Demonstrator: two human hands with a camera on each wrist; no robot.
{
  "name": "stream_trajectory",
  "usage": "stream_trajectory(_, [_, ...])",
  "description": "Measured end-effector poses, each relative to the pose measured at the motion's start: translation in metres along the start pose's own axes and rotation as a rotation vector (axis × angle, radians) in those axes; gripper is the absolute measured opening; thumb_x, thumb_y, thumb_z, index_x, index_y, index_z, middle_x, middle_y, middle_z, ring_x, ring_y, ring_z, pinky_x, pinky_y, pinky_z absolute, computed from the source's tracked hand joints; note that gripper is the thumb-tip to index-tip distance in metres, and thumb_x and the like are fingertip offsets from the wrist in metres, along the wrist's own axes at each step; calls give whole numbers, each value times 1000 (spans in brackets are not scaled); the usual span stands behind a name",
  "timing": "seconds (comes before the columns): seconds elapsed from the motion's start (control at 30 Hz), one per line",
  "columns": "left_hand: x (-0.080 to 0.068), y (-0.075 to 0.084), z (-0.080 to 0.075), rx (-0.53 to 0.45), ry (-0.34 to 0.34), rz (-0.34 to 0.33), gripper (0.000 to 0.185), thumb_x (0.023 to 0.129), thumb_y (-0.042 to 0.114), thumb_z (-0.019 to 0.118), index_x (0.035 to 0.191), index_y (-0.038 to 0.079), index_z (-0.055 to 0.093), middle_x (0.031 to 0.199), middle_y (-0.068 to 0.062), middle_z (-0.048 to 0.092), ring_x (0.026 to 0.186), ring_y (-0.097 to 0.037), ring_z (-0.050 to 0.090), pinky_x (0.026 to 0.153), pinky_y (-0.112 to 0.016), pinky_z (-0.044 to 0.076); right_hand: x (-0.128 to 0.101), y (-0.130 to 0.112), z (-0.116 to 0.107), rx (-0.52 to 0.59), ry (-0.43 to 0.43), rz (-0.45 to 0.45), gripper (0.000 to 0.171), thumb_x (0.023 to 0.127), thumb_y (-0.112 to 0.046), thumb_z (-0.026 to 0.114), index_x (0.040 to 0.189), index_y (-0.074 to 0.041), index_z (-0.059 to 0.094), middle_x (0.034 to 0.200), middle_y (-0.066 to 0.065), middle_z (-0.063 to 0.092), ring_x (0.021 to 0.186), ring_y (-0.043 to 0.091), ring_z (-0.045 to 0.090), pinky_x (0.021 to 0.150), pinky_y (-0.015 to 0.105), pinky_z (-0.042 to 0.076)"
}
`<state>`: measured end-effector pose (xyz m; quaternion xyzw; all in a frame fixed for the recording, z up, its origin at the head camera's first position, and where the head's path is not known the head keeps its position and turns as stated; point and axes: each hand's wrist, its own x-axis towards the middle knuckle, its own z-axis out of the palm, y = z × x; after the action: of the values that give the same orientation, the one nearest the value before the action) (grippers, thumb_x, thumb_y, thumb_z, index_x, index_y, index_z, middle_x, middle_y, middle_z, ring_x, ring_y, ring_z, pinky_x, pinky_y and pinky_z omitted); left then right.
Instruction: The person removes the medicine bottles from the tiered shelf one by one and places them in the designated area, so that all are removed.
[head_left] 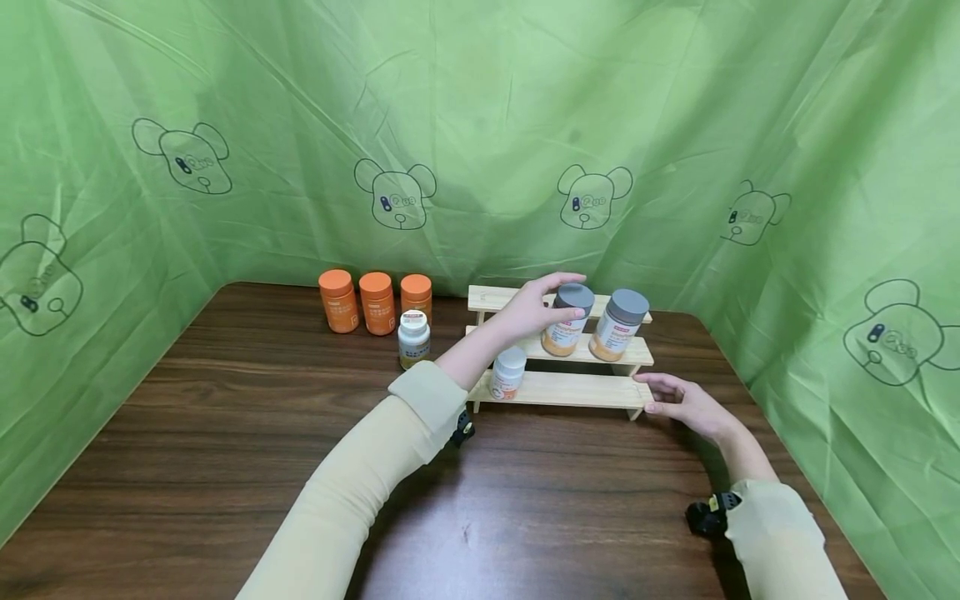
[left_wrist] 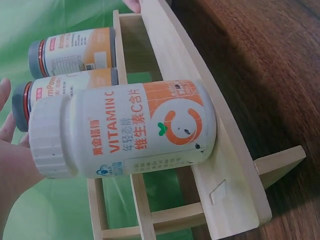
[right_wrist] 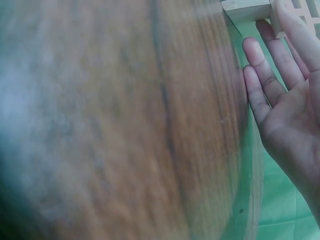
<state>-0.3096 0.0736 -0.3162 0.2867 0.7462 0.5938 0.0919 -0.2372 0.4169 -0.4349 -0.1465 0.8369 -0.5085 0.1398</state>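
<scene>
My left hand (head_left: 534,310) reaches over a three-step wooden rack (head_left: 577,390). Its thumb and fingers hold the grey lid of a supplement jar (head_left: 562,335) standing on the middle step. A matching grey-lidded jar (head_left: 619,327) is just to the right on that step. On the lowest step, at the left end, a white vitamin C bottle (left_wrist: 145,130) stands below my left wrist. My right hand (head_left: 692,408) pinches the right end of the lowest step; in the right wrist view its other fingers (right_wrist: 260,92) are extended. The left fingers' far side is partly hidden.
Left of the rack, three orange-lidded bottles (head_left: 377,304) line up near the back edge of the dark wooden table (head_left: 225,433). A small white-capped bottle (head_left: 414,340) stands in front of the rightmost one. Green curtains (head_left: 480,108) enclose the back and sides.
</scene>
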Motion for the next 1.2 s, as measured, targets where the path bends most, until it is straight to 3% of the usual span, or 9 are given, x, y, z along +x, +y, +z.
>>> stream_trajectory(0.23, [3, -3, 0, 4, -22, -10, 52, 85, 22, 72, 133, 19, 53, 126, -3, 58, 119, -18, 51, 96, -30, 44, 0, 1, 0, -6, 15, 9, 54, 88, -11, 66, 136, 1, 45, 117, -3, 63, 101, 7, 61, 81, 23, 52])
stream_trajectory(0.67, [5, -8, -1, 26, -33, -1, 47, 84, 20, 73, 129, 19, 57, 127, -2, 58, 116, -16, 52, 94, -30, 45, -2, 0, 0, -13, 15, 20, 55, 88, -14, 67, 137, -2, 45, 117, -8, 63, 102, 7, 61, 82, 22, 51])
stream_trajectory(1.2, [1, -9, -2, 118, 74, 43, 46, 78, 25, 78, 121, 24, 63, 119, 1, 63, 108, -14, 56, 92, -34, 48, 0, 1, 0, 2, 6, 5, 54, 88, -10, 66, 136, 1, 44, 118, -4, 63, 102, 8, 61, 82, 23, 51])
